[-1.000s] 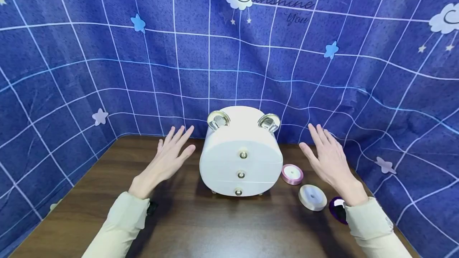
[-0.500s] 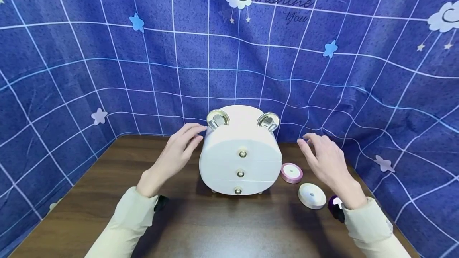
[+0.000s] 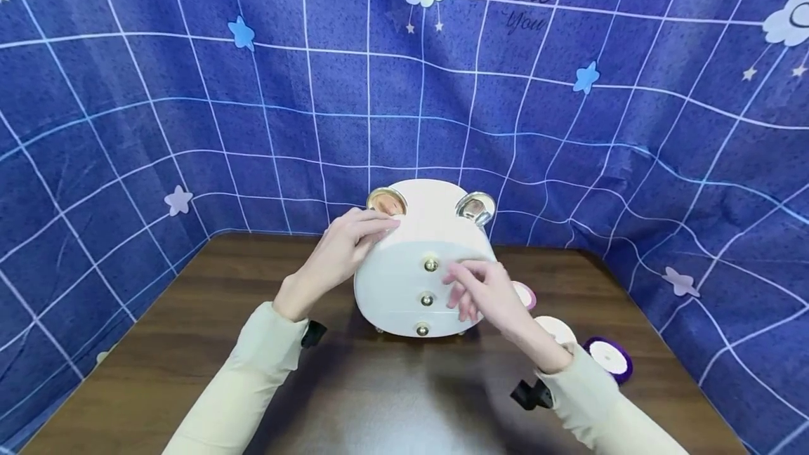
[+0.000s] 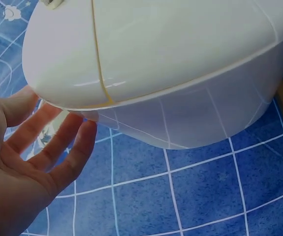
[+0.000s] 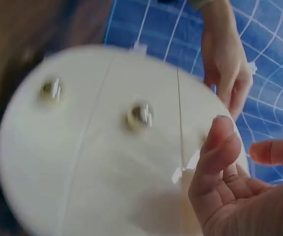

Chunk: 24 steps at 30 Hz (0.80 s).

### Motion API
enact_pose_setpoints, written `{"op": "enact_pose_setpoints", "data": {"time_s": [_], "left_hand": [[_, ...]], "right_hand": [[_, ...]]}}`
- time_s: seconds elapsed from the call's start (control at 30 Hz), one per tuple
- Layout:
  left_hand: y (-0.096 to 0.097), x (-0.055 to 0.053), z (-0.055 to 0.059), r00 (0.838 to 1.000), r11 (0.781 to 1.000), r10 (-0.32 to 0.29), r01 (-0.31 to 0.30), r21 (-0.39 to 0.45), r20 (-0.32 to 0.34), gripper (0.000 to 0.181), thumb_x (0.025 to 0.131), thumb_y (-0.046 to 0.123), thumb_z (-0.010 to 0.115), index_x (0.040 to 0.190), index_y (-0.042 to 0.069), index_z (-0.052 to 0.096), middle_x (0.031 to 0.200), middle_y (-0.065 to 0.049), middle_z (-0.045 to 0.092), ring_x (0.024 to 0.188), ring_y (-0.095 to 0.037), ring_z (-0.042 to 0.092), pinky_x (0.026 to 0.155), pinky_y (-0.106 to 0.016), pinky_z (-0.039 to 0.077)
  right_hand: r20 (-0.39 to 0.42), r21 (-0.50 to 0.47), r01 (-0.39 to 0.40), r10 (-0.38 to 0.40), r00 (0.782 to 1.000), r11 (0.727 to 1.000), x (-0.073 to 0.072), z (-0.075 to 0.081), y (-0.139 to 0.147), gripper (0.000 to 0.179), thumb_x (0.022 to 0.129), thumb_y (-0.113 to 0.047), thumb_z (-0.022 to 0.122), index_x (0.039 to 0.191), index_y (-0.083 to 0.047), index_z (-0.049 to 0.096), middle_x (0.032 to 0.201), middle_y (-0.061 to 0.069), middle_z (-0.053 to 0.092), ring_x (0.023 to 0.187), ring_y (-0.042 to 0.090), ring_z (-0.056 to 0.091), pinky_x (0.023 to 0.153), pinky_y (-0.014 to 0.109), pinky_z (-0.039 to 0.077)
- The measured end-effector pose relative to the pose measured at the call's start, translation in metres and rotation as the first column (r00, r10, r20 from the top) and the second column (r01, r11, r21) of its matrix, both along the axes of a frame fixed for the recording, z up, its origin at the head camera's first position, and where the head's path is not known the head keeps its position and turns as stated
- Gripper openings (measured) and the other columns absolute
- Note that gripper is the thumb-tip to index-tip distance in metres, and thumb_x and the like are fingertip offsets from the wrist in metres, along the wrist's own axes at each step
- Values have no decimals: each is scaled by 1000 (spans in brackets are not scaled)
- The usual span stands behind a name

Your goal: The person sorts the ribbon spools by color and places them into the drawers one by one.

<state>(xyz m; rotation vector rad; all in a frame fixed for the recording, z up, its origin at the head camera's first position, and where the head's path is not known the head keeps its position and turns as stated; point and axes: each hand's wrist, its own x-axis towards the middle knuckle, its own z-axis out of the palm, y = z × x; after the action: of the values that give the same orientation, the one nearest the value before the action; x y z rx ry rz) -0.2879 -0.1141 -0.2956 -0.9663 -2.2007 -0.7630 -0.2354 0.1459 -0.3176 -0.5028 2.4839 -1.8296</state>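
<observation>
A white drawer box (image 3: pixel 392 283) with gold ear-shaped pieces on top stands on the table, its rounded front facing me. Three round gold knobs run down that front: upper (image 3: pixel 431 265), middle (image 3: pixel 427 300) and lower (image 3: pixel 422 329). My left hand (image 3: pixel 344 244) rests at the box's upper left edge; the left wrist view puts its thumb near the front rim and its fingertips along the side. Before the right part of the front hovers my right hand (image 3: pixel 496 297), fingers loosely bent, holding nothing. Its fingertips are close to the upper knob, apparently without touching it.
Right of the box lie ribbon spools: a pink one (image 3: pixel 524 295) and a white one (image 3: pixel 556 329), both partly behind my right arm, and a purple-rimmed one (image 3: pixel 608 359). A blue checked curtain (image 3: pixel 303 125) hangs behind the brown wooden table (image 3: pixel 379 385).
From beside the box, my left hand has moved right onto its upper left edge. My right hand has swung left from above the spools to the box's front. The box stays in place.
</observation>
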Motion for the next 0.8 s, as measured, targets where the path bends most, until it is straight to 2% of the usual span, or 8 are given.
{"op": "enact_pose_setpoints", "data": {"time_s": [0.07,0.13,0.23,0.3,0.4,0.6,0.8], "left_hand": [[-1,-1,0,1000,1000,7,-7,-11,10,27,92,5,60,115,13,72,116,-3,71,102,-24,62,87,-39,49],[-1,-2,0,1000,1000,14,-14,-17,25,28,92,4,60,116,14,72,118,-3,70,102,-24,61,87,-39,49],[-1,-3,-2,999,1000,20,-19,-18,44,29,92,4,60,117,15,72,120,-3,70,103,-23,60,87,-39,49],[-3,-2,-3,998,1000,22,-21,-14,51,29,92,4,60,117,15,72,120,-3,70,104,-23,60,87,-39,49],[-2,-2,-2,999,1000,17,-16,-12,44,28,92,5,60,116,15,72,120,-4,70,103,-23,60,86,-38,49],[-2,-2,-2,1000,1000,18,-17,-13,20,28,92,5,61,115,15,73,119,-4,70,99,-23,61,83,-38,48],[-2,-2,-3,999,1000,23,-23,-10,25,28,91,4,61,115,15,72,119,-4,70,98,-24,61,83,-38,48]], "right_hand": [[148,-92,-58,72,986,994,-4,1,-10,47,100,-35,49,105,9,61,60,3,65,42,12,56,40,24,42],[257,-165,-97,138,957,981,-6,2,-18,54,100,-41,46,111,10,57,60,0,65,43,10,56,41,22,41],[332,-216,-117,185,925,969,-8,1,-25,57,100,-46,41,114,7,57,61,-2,66,44,8,56,43,21,41],[359,-248,-112,199,912,962,-9,-1,-29,58,100,-47,41,113,6,59,60,-2,66,44,8,56,44,21,41],[382,-286,-67,178,907,956,-9,-2,-32,54,100,-45,42,110,5,61,58,-2,65,43,8,55,44,21,40],[392,-305,-28,152,907,952,-8,0,-35,46,101,-39,43,105,1,63,55,-3,64,43,7,54,44,20,40],[396,-315,-20,151,906,949,-3,0,-34,42,101,-40,45,97,-4,65,51,-5,59,41,7,52,43,20,40]]}}
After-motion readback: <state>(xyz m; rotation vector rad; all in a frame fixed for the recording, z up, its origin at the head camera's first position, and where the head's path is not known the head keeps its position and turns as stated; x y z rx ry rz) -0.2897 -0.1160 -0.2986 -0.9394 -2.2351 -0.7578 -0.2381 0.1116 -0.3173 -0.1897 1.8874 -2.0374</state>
